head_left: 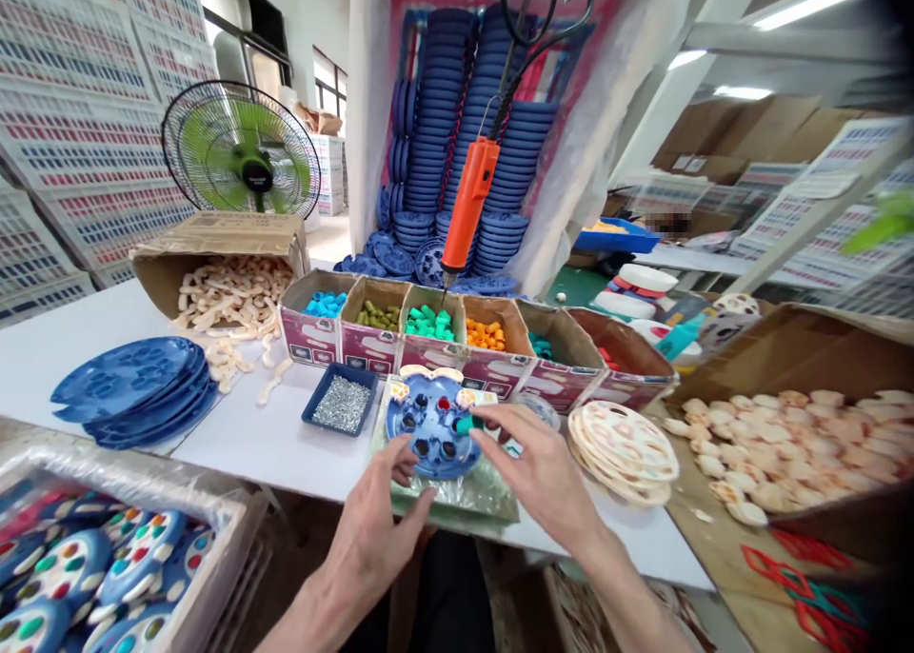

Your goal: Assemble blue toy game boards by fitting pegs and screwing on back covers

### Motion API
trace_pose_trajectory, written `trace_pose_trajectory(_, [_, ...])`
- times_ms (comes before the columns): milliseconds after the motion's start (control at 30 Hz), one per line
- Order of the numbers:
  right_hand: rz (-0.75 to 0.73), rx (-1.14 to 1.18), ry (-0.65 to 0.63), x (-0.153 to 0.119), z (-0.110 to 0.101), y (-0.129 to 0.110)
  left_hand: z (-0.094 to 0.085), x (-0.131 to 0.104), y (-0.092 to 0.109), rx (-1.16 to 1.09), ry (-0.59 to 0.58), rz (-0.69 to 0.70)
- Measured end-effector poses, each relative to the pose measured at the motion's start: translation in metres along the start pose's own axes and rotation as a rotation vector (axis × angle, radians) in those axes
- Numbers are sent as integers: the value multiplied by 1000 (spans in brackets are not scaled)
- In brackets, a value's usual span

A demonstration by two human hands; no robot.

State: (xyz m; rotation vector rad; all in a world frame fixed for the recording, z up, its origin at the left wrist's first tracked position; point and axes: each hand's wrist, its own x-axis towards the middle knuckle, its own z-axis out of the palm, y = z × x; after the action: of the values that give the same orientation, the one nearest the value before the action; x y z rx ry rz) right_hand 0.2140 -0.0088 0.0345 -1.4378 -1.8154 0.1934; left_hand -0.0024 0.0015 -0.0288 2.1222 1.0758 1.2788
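Mid-frame, the right hand (pixel 539 458) pinches a teal cap (pixel 467 425); the left hand's (pixel 378 505) grip is loosely wide. The blue disc (pixel 433 428) has one red cap (pixel 444 404), several holes (pixel 421 447) apparently unfilled.

The blue disc (pixel 432 423) is glossy plastic, the silvery bits (pixel 341 404) shiny metal.

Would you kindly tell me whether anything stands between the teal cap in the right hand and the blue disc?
Nothing visible does: the right hand holds the teal cap over the blue disc; the left hand is by the disc's near left edge.
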Motion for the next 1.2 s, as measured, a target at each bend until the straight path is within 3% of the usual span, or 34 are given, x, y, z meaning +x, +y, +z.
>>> trace_pose_trajectory(133, [-58,-123,-78,16,-1,21,-6,-1,-5,-4,55,-19])
trace_pose_trajectory(300, [-74,-205,-135,16,11,27,-12,-1,-12,-5,65,-31])
trace_pose_trajectory(500, [-39,-208,-119,12,12,31,-18,0,-18,-8,52,-34])
trace_pose_trajectory(667, [-5,-192,-48,18,-2,36,-31,15,-26,65,73,20])
trace_pose_trajectory(800, [55,-184,38,46,-27,54,-53,60,-31,208,85,171])
trace_pose_trajectory(900, [87,-219,21,86,-45,74,-66,116,-32,327,58,309])
trace_pose_trajectory(967, [85,-249,-24,117,-50,88,-67,158,-31,426,-23,376])
trace_pose_trajectory(1067, [81,-307,-148,158,-45,106,-54,219,-33,622,-253,442])
trace_pose_trajectory(1200, [89,-391,-371,193,-26,127,-16,279,-43,760,-487,500])
